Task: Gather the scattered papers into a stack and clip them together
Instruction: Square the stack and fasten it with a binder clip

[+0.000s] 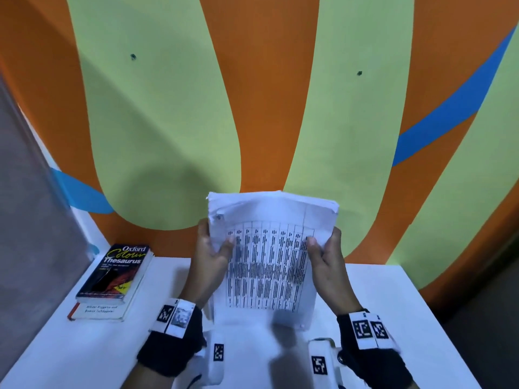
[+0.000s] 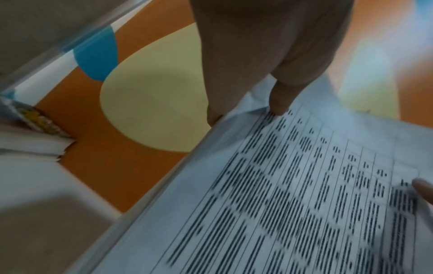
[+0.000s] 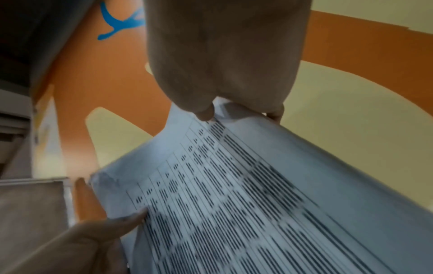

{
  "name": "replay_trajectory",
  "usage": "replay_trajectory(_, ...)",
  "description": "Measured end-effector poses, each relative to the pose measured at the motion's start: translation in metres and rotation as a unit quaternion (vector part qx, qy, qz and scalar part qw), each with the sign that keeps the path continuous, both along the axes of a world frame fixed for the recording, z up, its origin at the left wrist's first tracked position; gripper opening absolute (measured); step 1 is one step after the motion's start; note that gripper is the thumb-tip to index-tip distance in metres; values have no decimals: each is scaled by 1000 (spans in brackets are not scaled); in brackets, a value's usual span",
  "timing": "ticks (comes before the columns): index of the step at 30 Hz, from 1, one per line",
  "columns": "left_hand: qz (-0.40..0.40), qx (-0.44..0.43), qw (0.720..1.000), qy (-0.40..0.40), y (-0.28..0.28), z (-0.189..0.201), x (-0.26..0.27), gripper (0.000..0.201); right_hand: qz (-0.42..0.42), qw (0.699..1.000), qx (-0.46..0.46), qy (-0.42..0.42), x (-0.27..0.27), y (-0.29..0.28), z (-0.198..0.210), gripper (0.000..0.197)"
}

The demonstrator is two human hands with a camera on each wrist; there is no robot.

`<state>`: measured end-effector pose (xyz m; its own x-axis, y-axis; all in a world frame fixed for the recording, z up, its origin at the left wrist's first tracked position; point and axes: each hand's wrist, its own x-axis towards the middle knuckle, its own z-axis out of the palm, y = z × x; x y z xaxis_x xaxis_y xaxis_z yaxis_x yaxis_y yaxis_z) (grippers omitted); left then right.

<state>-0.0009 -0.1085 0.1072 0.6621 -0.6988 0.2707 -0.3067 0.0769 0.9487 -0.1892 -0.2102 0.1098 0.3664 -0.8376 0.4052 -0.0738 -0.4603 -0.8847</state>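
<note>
A stack of white papers (image 1: 269, 265) printed with a ruled table stands nearly upright on its bottom edge on the white table (image 1: 98, 349). My left hand (image 1: 214, 252) grips the stack's left edge, thumb on the front sheet. My right hand (image 1: 323, 249) grips the right edge the same way. In the left wrist view my left hand (image 2: 269, 103) pinches the stack (image 2: 293, 204) near its top corner. The right wrist view shows my right hand (image 3: 225, 113) pinching the papers (image 3: 246, 194). The sheets' top edges look uneven. No clip is in view.
Two books (image 1: 115, 279) lie stacked at the table's left, an Oxford thesaurus on top. A painted orange, green and blue wall (image 1: 266, 108) rises right behind the table. A grey panel (image 1: 31, 206) stands at the left. The table's right edge (image 1: 438, 318) drops off.
</note>
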Motion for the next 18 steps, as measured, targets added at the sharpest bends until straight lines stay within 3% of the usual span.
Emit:
replay_trajectory(2,-18,70,997,16,0,-5,-8,21,3,999,42,35,1,-3,-15,17)
replay_trajectory(4,-18,72,997,27,0,-6,-15,13,-25,998,42,48,3,-4,-25,31)
replay_trajectory(7,-21,73,997,28,15,12,-16,40,-62,997,10,35,2,-5,-25,36)
replay_trajectory(11,-73,68,995,29,47,17,7,11,-23,1000,-12,5,9,-2,-15,15)
replay_trajectory(12,-71,57,995,28,55,16,12,17,0,1000,-8,-3,16,2,-11,13)
replay_trajectory(14,-19,55,998,25,71,13,22,43,49,999,2,-19,34,12,-5,20)
replay_trajectory(16,42,42,998,-1,89,17,29,37,95,995,18,-21,58,22,-2,24)
replay_trajectory(18,95,34,995,-22,111,27,37,43,125,992,27,8,90,31,-3,15)
